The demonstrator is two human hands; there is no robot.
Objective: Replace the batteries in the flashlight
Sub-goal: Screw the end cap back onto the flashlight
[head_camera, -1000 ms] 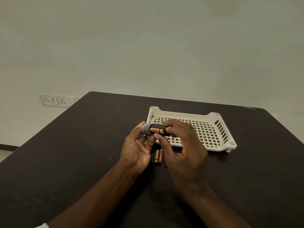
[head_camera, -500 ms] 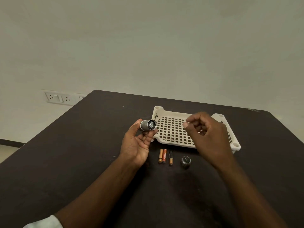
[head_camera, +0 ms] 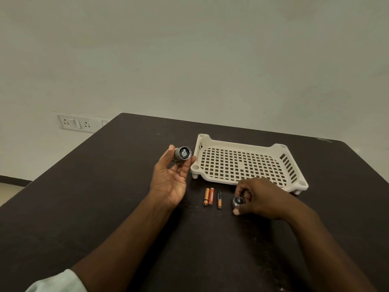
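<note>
I see a matt dark table [head_camera: 105, 207] with faint scuffs, a smooth off-white perforated plastic basket [head_camera: 242, 144], a brushed metal flashlight body [head_camera: 181, 153], a glossy metal cap [head_camera: 237, 201] and shiny foil-wrapped batteries [head_camera: 211, 196].

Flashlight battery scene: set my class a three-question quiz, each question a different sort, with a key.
1. True or false: the flashlight body lies in the white basket.
2. How many loose batteries lie on the table?
3. The right hand is at: A) the end cap B) a battery C) the basket.

Key: 1 false, the left hand holds it up beside the basket; 2 three; 3 A.
</note>
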